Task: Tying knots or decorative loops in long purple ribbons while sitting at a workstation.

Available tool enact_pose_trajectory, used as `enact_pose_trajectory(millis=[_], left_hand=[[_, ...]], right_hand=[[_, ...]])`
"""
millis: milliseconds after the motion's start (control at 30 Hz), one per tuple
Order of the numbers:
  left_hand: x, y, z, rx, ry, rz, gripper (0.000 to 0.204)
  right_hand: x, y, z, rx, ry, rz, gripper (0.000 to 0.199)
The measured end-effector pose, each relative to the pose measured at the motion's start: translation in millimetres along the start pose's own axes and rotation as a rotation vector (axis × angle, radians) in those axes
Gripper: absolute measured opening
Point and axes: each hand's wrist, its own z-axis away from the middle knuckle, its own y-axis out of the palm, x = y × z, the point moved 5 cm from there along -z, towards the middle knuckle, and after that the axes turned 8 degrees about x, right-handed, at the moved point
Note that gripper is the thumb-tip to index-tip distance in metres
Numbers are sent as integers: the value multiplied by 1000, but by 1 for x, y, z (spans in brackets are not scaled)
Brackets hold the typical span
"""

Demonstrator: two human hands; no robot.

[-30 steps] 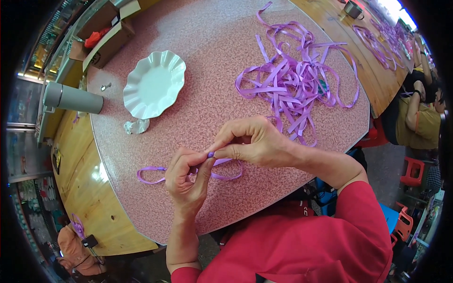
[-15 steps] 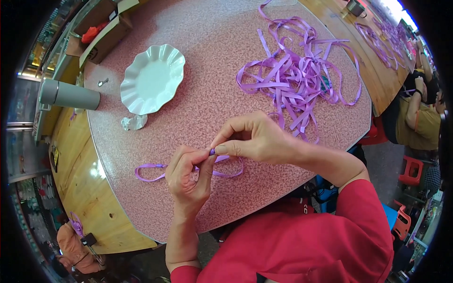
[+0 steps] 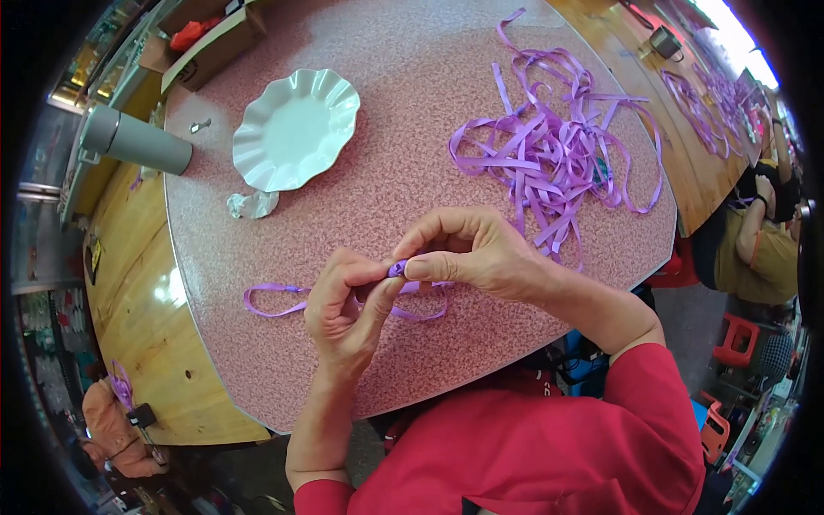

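Grip: left hand (image 3: 343,309) and right hand (image 3: 468,257), fingertips of each clamped on a small dark-purple piece (image 3: 396,269) above the pink table (image 3: 386,172) | risk: piece could drop if either pinch slackens | beyond: purple ribbon loop (image 3: 268,287), its link to the piece unclear | farther: tangled ribbon pile (image 3: 549,150), could knot if tugged

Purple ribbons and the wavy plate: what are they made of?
Ribbons: probably woven cloth, slightly shiny; they're thin and bend into loose loops.
Plate: smooth, glossy, maybe ceramic, because its pale waves catch light, though hard plastic could look the same.
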Motion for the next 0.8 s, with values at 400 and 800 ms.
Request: enact_pose_trajectory(millis=[400, 800], left_hand=[[0, 1, -2, 75, -99, 60, 8], [3, 1, -5, 87, -14, -40, 9]], right_hand=[[-2, -4, 0, 15, -57, 0, 21], [20, 5, 5, -87, -417, 741, 13]])
